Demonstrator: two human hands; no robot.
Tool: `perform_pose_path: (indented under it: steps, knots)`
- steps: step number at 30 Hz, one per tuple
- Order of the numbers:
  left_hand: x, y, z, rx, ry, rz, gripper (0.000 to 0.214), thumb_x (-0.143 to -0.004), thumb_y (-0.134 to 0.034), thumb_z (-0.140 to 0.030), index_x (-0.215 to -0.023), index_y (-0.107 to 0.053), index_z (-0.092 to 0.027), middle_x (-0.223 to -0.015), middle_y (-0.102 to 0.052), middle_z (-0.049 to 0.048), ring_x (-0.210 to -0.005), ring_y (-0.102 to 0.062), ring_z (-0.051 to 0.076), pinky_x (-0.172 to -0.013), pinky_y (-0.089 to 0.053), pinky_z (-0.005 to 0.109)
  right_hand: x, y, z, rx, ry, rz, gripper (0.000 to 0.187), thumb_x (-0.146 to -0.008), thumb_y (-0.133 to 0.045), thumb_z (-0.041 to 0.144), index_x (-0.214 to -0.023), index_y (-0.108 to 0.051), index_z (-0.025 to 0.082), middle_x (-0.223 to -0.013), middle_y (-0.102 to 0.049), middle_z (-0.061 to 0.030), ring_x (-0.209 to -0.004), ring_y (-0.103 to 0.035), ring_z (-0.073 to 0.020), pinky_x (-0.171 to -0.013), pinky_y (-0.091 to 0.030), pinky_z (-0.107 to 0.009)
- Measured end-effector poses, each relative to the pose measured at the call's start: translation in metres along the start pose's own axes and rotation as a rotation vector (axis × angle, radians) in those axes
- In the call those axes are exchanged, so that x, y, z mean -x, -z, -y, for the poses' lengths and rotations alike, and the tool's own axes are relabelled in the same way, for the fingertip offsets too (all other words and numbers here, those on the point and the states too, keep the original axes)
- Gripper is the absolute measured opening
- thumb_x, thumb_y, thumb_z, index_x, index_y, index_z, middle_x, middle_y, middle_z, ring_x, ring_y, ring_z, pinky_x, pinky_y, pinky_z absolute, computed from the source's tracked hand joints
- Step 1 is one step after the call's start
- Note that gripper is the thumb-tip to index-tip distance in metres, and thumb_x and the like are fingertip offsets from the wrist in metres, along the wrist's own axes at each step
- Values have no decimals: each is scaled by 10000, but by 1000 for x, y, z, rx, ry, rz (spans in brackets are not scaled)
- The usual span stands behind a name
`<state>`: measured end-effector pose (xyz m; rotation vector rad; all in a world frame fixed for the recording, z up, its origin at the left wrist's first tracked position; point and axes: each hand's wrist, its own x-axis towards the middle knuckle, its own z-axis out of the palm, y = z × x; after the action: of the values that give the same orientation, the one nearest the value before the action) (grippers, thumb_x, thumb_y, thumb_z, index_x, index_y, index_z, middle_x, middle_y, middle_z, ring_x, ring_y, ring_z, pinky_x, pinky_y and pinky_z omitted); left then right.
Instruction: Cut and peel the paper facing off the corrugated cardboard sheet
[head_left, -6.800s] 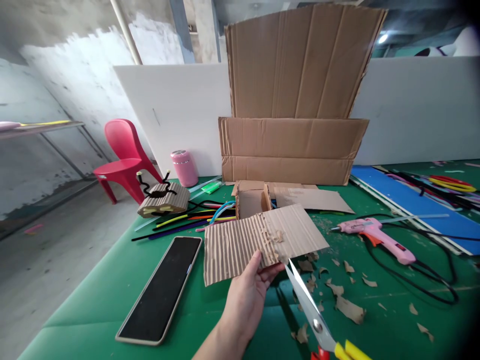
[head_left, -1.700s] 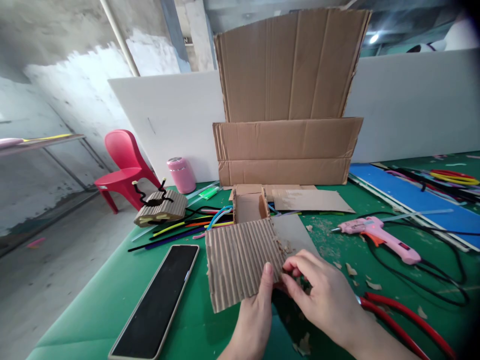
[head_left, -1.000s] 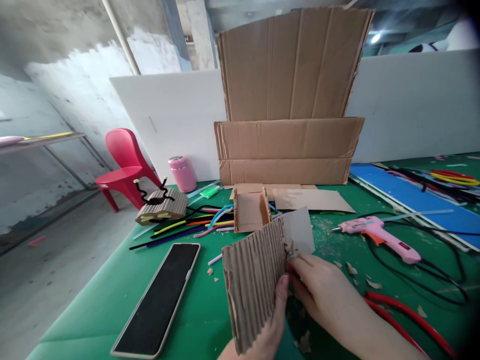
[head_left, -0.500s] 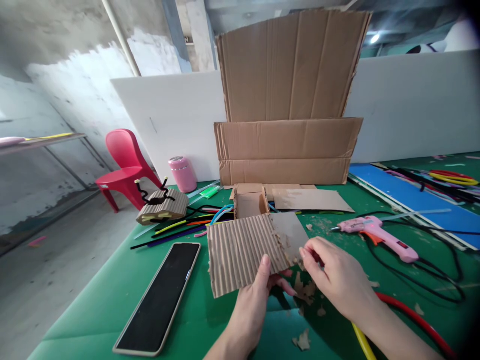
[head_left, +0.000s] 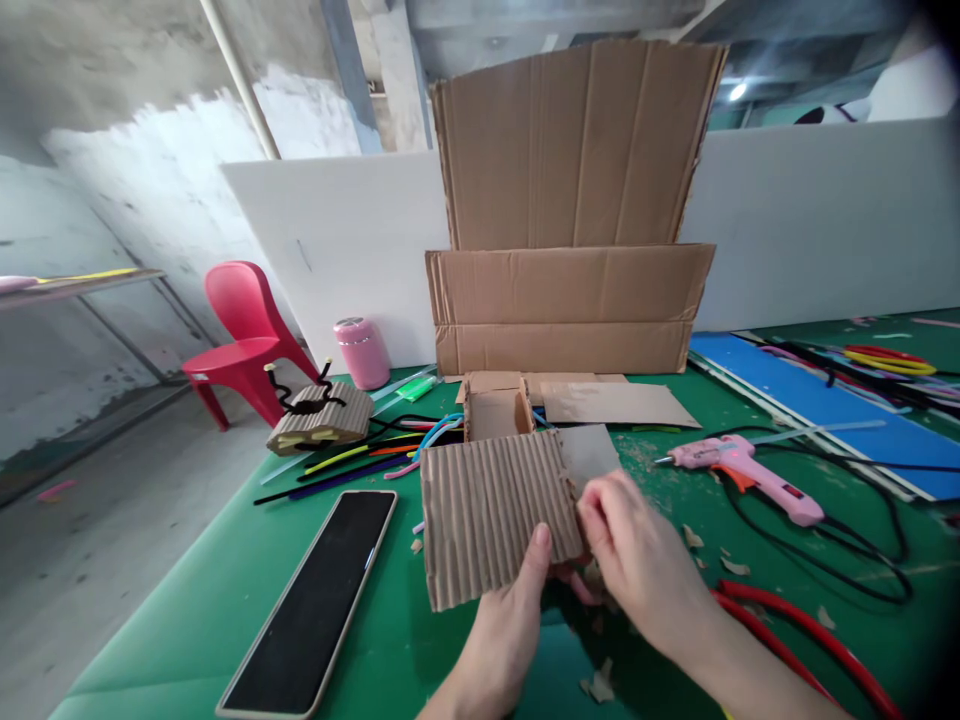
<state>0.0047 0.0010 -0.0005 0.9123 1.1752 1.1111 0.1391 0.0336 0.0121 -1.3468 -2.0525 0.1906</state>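
Note:
A piece of corrugated cardboard [head_left: 491, 515], its ridges facing up, is held above the green table in my left hand [head_left: 510, 620]. The left thumb lies on the ridged face, with the fingers underneath. My right hand [head_left: 637, 570] is closed at the ragged right edge of the cardboard, fingertips pinched there; whatever they grip is hidden. Behind the piece a flat grey-brown card [head_left: 589, 450] shows, and beyond it stands a small open cardboard box [head_left: 496, 412]. Torn paper scraps [head_left: 600, 685] lie below my hands.
A phone [head_left: 311, 605] lies at left, near pipe cleaners [head_left: 341, 460] and a ridged cardboard figure [head_left: 322, 420]. On the right are a pink glue gun [head_left: 750, 470] with its black cord and red-handled pliers or cutters [head_left: 810, 630]. Large cardboard [head_left: 570, 290] stands behind, beside a pink cup [head_left: 361, 352].
My right hand has moved left and closed against the cardboard's right edge. The cardboard has shifted slightly right and down, and the camera view has moved a little.

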Motion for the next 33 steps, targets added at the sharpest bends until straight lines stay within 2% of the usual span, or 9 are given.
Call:
perform_pose_path:
  steps: [3,7,10,13,15,19,23,25,33]
  knots:
    - [-1,-1,-1,191,27,151,427,-805,-350,-414,-892,-619,-94,-770,-678,79,-646,-593,179,-753,-428,330,0,2,-8,-29,-48,-86,127,-846,-314,246,-775,-408,198,-758,-446,-35,-678,-475,-163,-608,-396,-299]
    - [-3,1,1,233,46,185,472,-812,-320,-422,-866,-632,-72,-785,-670,93,-701,-581,185,-756,-420,328,5,3,-2,-175,6,33,91,-822,-381,230,-893,-433,207,-829,-493,-35,-736,-506,-151,-640,-410,-277]
    - [0,2,-1,65,20,102,441,-789,-368,-432,-906,-629,-96,-894,-659,93,-873,-555,209,-840,-385,321,6,3,6,-155,-5,90,45,-794,-431,244,-818,-452,211,-770,-511,-11,-695,-516,-146,-608,-411,-274]
    - [4,1,-8,-149,-75,-42,347,-745,-475,-398,-972,-603,-169,-1022,-617,49,-941,-523,191,-889,-352,289,4,5,4,-151,-73,78,120,-799,-430,273,-900,-453,213,-751,-532,-1,-672,-531,-143,-583,-414,-267]
    - [5,0,-13,-271,-118,-30,302,-757,-450,-399,-826,-659,-193,-924,-645,36,-902,-536,192,-900,-339,293,1,8,-1,-166,-113,-3,188,-813,-412,279,-987,-439,214,-785,-546,-10,-698,-539,-147,-614,-421,-271]
    - [3,1,-16,-445,-144,-31,503,-792,-343,-424,-445,-640,-212,-771,-656,59,-888,-532,239,-939,-273,369,3,13,-8,-209,-40,-164,163,-813,-416,238,-961,-476,202,-835,-538,-41,-753,-527,-159,-656,-426,-275]
    - [-2,6,-4,-274,-195,-133,293,-731,-486,-401,-831,-671,-196,-982,-632,55,-1046,-460,245,-977,-241,357,8,9,-2,-250,116,-49,169,-806,-425,184,-955,-502,204,-886,-525,-59,-774,-522,-155,-664,-436,-270]
    - [-4,7,3,-120,-180,-148,372,-719,-517,-381,-1022,-590,-178,-1051,-611,71,-1084,-445,237,-975,-258,346,9,4,2,-237,98,-37,192,-805,-429,186,-986,-494,198,-885,-524,-63,-761,-523,-157,-654,-442,-276]
    - [-4,-1,9,211,-57,-80,392,-708,-543,-344,-1056,-565,-166,-1083,-602,100,-1069,-480,258,-918,-351,352,5,-5,1,-289,-46,-53,111,-793,-461,253,-885,-504,206,-821,-514,-32,-707,-510,-142,-617,-434,-253]
